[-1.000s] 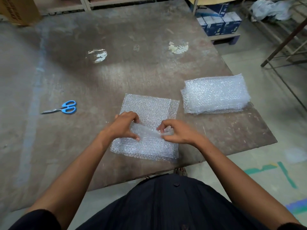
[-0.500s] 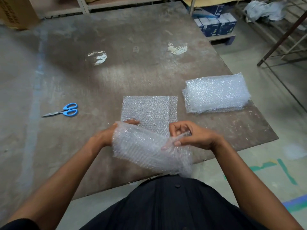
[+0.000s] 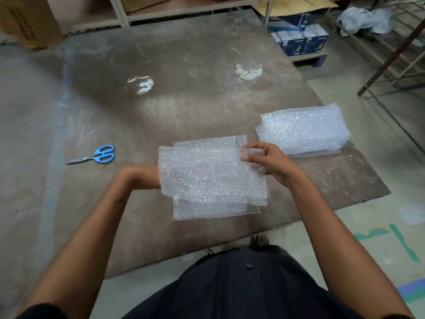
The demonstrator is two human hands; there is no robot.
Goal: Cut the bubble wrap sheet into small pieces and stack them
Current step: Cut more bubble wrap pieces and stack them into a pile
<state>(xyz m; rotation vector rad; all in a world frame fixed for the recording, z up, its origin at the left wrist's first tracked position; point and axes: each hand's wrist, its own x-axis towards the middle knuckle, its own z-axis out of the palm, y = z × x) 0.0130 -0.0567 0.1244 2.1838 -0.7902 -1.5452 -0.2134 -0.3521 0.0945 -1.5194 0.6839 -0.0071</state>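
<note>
- Above the worn brown tabletop (image 3: 207, 107), both hands hold a clear bubble wrap sheet (image 3: 211, 178).
- Right hand (image 3: 269, 164) pinches its far right corner.
- Left hand (image 3: 142, 178) grips its left edge; fingers hidden.
- Stacked bubble wrap pieces (image 3: 303, 130) lie right.

Bare forearms, no watch-strap or ring to be made out. Short dark sleeves (image 3: 41, 310) ending above the elbows. Dark, near-black shirt (image 3: 230, 286) with faint vertical folds and one small dark button (image 3: 248, 265) at mid-front. Brownish shoe (image 3: 258, 242) below.
</note>
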